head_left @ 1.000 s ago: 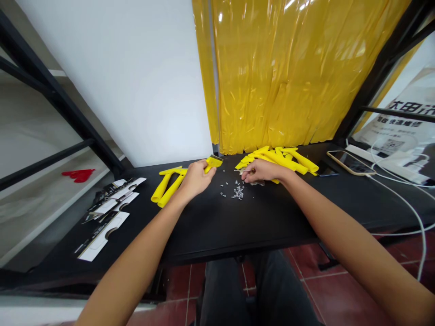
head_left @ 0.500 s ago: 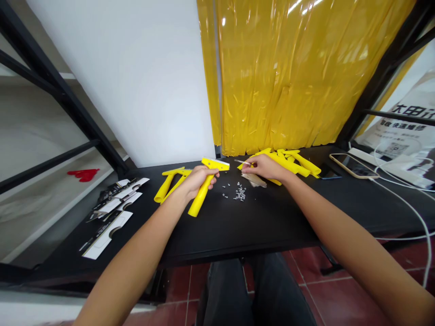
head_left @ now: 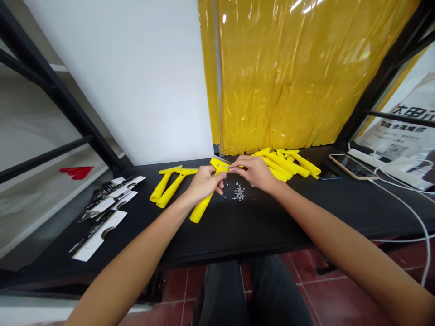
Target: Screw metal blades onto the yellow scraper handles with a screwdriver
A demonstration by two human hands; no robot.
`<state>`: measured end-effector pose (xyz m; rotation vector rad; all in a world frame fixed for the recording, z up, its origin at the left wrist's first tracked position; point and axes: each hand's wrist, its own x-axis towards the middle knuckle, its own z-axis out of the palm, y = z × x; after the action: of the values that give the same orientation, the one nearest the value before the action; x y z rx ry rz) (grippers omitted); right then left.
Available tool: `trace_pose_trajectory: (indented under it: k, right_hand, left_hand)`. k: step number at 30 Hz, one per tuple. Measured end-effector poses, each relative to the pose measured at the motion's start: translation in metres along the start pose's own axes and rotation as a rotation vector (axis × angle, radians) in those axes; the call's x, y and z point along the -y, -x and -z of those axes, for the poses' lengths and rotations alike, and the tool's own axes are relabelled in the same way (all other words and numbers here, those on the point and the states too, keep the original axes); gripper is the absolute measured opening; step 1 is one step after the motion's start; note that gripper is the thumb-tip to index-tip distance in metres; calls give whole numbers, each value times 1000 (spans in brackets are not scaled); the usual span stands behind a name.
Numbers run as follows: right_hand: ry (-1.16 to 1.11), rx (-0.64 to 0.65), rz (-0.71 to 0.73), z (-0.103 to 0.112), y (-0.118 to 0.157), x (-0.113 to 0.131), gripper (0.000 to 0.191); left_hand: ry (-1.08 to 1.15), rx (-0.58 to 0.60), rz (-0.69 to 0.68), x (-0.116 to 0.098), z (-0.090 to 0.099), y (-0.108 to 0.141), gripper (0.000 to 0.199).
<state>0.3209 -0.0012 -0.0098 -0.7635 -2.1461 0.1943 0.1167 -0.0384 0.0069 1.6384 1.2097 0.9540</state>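
Observation:
My left hand is closed around a yellow T-shaped scraper-like handle, whose head has a pale strip along its top edge. My right hand, fingers pinched, holds a thin rod-like tool against the right end of that head. The tool's exact kind is too small to make out. Just below the hands lies a loose heap of small silver screws. Two similar yellow T-shaped handles rest on the table left of my left hand.
More yellow handles are piled behind my right hand on the black table. Black-and-white cards lie at left. A phone with white cables sits at right. A yellow plastic curtain hangs behind.
My right hand has moved left, bringing the thin tool to the yellow head. My left hand keeps its hold and has shifted slightly right.

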Motion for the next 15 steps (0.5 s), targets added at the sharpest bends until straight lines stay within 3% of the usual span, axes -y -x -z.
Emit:
trace_pose_trajectory:
  k: [8,15]
  right_hand:
    - [53,53,14,2,0,2,15]
    - [-17,-37,-128,-6,-1,5,17]
  left_hand:
    - [-150,38,-49,3,1,1,11]
    - [-156,53,-61,-2,5,3,16]
